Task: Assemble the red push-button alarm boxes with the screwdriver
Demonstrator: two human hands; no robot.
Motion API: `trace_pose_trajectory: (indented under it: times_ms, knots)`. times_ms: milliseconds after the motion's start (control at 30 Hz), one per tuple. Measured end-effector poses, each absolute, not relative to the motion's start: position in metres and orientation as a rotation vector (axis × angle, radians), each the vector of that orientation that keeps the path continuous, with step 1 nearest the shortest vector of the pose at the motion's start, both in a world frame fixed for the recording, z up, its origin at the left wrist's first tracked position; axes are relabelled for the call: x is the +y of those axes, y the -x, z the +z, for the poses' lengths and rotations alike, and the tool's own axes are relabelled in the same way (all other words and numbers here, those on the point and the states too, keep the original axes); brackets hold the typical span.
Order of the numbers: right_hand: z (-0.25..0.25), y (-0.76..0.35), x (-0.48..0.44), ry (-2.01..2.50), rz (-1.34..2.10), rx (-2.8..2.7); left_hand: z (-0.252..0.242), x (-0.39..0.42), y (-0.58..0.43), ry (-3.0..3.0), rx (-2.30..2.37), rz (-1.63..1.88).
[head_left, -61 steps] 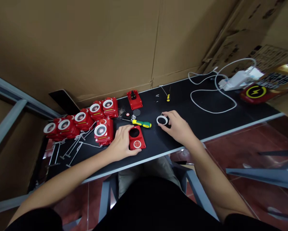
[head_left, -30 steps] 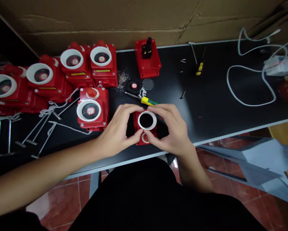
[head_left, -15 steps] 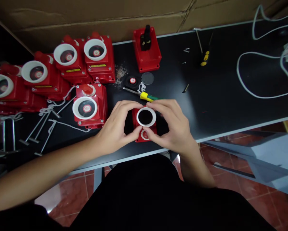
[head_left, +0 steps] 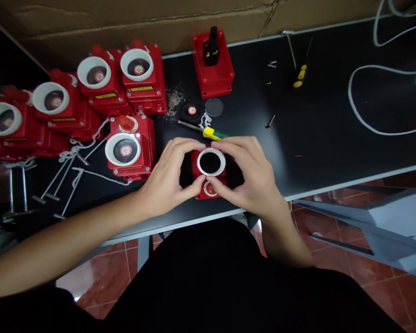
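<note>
Uneven pressure here could cock the white ring (head_left: 223, 164) sideways, I reckon, or skid it across the red cover (head_left: 221, 190) beneath. My left hand (head_left: 169, 173) and right hand (head_left: 251, 175) are both clamped round it, near the front edge of the surface (head_left: 319, 118); seated or not, I can't tell. It's plain, round, thick-rimmed, dark in the middle.

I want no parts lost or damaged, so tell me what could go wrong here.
The white ring might tilt or slip over the red cover, as the left hand and right hand hold it by its rim.
The screwdriver lies just beyond the hands and might get knocked.
The loose screw could roll away if bumped.
</note>
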State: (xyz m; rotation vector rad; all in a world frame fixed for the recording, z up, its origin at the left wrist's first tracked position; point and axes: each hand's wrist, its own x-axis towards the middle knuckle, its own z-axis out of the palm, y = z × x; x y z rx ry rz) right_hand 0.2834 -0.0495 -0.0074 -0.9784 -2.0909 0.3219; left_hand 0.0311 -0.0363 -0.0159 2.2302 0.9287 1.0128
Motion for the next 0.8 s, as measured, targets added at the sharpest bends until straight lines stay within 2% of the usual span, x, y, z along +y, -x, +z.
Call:
trace_pose_trajectory:
  times_ms: [800]
  knots:
    - [-0.0146,-0.2833,-0.0489,0.967,0.309,-2.041,-0.0143,-0.0362,-0.0322,-2.272,0.942,0.996]
